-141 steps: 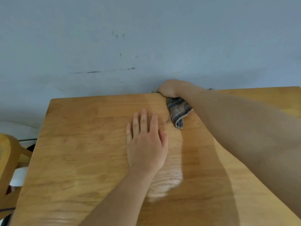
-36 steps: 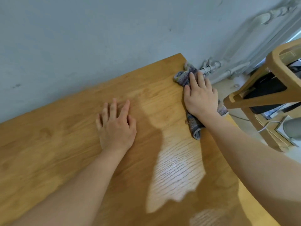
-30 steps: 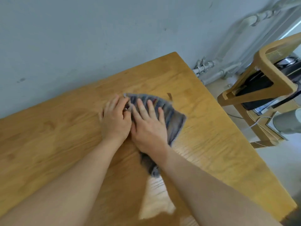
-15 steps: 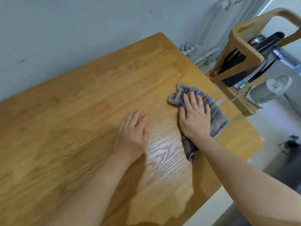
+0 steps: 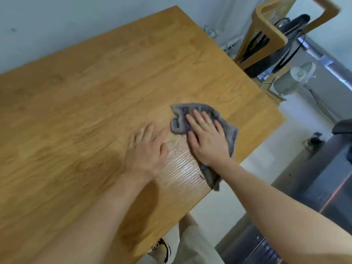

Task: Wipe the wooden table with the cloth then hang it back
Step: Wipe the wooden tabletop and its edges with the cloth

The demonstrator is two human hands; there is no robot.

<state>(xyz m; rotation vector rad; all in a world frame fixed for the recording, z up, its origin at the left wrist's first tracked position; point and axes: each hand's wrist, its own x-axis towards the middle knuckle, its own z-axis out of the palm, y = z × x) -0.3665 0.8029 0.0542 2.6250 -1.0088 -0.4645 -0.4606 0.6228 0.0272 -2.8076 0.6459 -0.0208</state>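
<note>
The wooden table (image 5: 80, 103) fills the left and middle of the head view. A grey striped cloth (image 5: 182, 119) lies crumpled on it close to the table's near right edge, one end hanging over that edge. My right hand (image 5: 206, 141) presses flat on the cloth with fingers spread. My left hand (image 5: 146, 151) rests flat on the bare wood just left of the cloth, holding nothing, its thumb close to the right hand.
A pale wall runs behind the table. A wooden chair (image 5: 270, 33) with dark items on it stands past the table's right corner, a small white fan (image 5: 297, 77) beside it. Dark furniture (image 5: 323, 178) is at the right. My leg and shoe (image 5: 162, 250) show below the table edge.
My right hand has slid the cloth from the far right corner across the table and back, now nearer the front right edge. My left hand stays flat beside it. The view has tilted right.
</note>
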